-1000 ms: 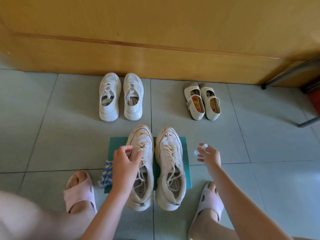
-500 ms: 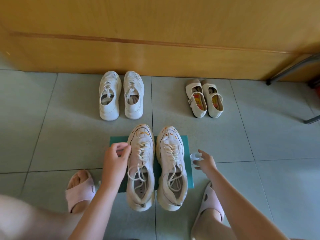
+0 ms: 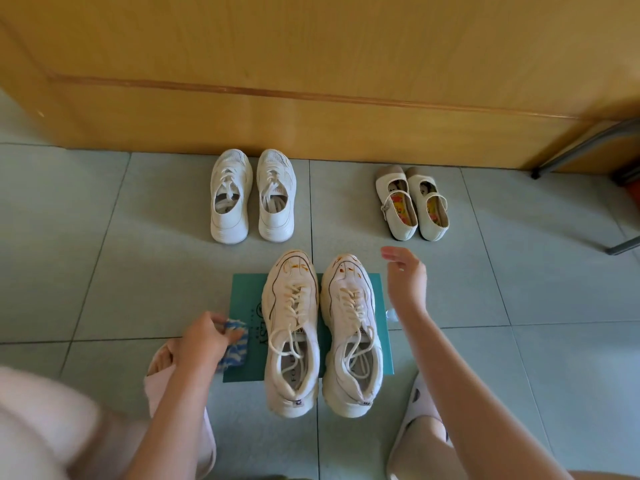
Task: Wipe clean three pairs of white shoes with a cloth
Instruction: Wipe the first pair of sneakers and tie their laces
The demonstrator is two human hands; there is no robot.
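A stained white lace-up sneaker pair [image 3: 322, 334] stands side by side on a teal mat [image 3: 246, 299] in front of me. My left hand [image 3: 202, 339] is at the mat's left edge, closed on a blue-and-white cloth [image 3: 237, 349]. To the right of the sneakers, my right hand [image 3: 405, 280] hovers with fingers apart and holds nothing. A cleaner white sneaker pair [image 3: 252, 197] sits further back near the wall. A cream strap-shoe pair [image 3: 412, 204] with colourful insoles sits at the back right.
A small clear object [image 3: 390, 314] lies on the tile floor at the mat's right edge. A wooden panel [image 3: 311, 81] closes off the back. Metal furniture legs [image 3: 575, 147] stand at the far right. My slippered feet [image 3: 162, 372] flank the mat.
My left hand left the near left sneaker, moved left and took hold of the cloth. My right hand no longer holds the small clear object and has risen, open.
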